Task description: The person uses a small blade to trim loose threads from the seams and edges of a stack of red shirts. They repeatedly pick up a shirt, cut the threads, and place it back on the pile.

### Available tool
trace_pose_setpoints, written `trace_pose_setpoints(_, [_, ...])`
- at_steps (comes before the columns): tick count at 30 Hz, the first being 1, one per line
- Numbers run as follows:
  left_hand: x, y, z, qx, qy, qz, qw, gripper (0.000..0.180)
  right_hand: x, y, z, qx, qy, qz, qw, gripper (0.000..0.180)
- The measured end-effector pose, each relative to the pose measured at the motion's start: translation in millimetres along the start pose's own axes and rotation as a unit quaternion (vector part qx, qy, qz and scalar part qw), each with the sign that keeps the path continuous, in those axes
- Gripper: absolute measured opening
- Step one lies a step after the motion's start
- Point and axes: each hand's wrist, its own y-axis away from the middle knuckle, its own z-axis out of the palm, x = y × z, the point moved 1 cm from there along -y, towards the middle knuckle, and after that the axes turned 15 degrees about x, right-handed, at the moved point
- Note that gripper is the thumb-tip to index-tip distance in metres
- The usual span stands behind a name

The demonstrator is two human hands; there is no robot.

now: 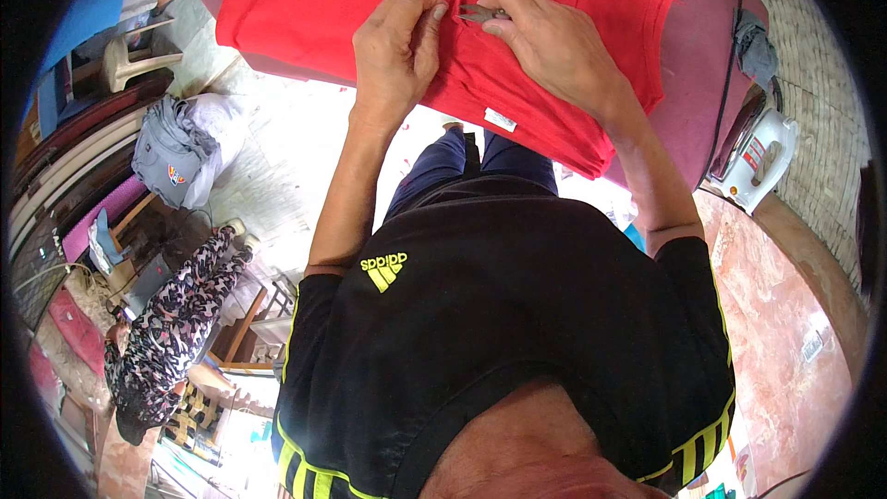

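A red garment (305, 9) lies spread over the padded mauve board (688, 102) in front of me, with a small white label (500, 119) near its close edge. My left hand (399, 51) is above the cloth, its thumb and fingers pinched together; whatever is between them is too small to make out. Held in my right hand (554, 42) is a pair of small metal thread snips (479, 13). Their blades point left, toward the fingertips of my left hand, just over the red cloth.
A white clothes iron (762, 157) stands at the right beyond the board, beside a dark cord and a bunched grey cloth (756, 51). Folded grey garments (166, 152) are at the left. A person in patterned clothing (180, 314) is at the lower left.
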Motion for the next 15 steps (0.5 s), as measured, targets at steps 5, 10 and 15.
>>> trace_pose_setpoints(5, [3.0, -3.0, 0.5, 0.009, -0.001, 0.069, 0.998, 0.014, -2.3, -4.4, 1.5, -0.009, -0.006, 0.007, 1.0, 0.019])
trace_pose_setpoints(10, [-5.2, 0.9, -11.6, 0.031, -0.013, 0.033, 0.999, 0.014, 4.5, -0.5, -7.6, -0.017, -0.027, 0.046, 0.998, 0.02])
trace_pose_setpoints(15, [2.7, 4.8, -29.2, 0.017, -0.044, 0.003, 0.999, 0.017, 34.1, 19.3, -34.6, 0.113, -0.147, 0.08, 0.979, 0.029])
